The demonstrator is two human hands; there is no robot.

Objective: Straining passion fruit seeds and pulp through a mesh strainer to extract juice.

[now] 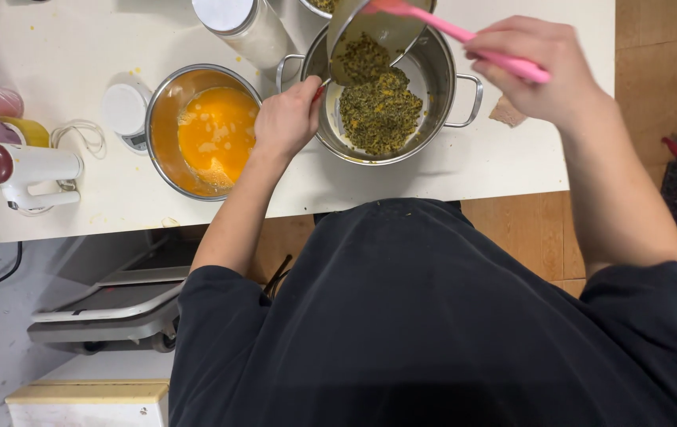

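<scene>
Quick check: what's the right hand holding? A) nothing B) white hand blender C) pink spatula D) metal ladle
C: the right hand grips a pink spatula whose head reaches into the tilted container above the steel pot of seedy pulp.

A small steel saucepan [374, 35] was tilted mouth-down over a two-handled steel pot [441, 75] standing near the far edge of the white surface [62, 55]. Dark green, seedy pulp flecked with orange [380, 111] lay heaped in the pot and clung inside the saucepan. A pink spatula [465, 35] reached into the saucepan's mouth.
</scene>
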